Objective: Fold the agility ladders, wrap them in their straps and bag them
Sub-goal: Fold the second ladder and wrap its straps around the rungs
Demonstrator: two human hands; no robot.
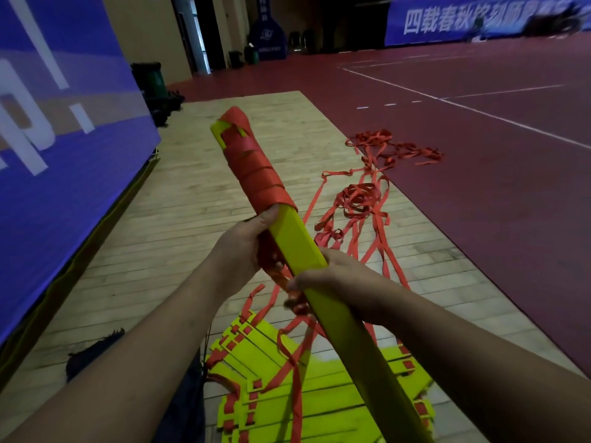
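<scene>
ladder bundle [297,247] half wrapped in strap [256,174]; left hand [243,247], right hand [323,279] gripping bare middle. second ladder [271,394] below bundle loose, no bagging yet, looks like

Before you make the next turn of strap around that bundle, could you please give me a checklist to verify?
1. Left hand grips the bundle just below the wrapping: ok.
2. Right hand holds the bundle nearer the body: ok.
3. Wrapping covers the far tip: not ok, a yellow corner shows.
4. Loose strap on the floor free of knots: cannot tell, it lies in tangled loops.
5. Hanging strap clear of the other ladder on the floor: not ok, it drapes across it.
6. Dark fabric at lower left is the bag: cannot tell.
</scene>
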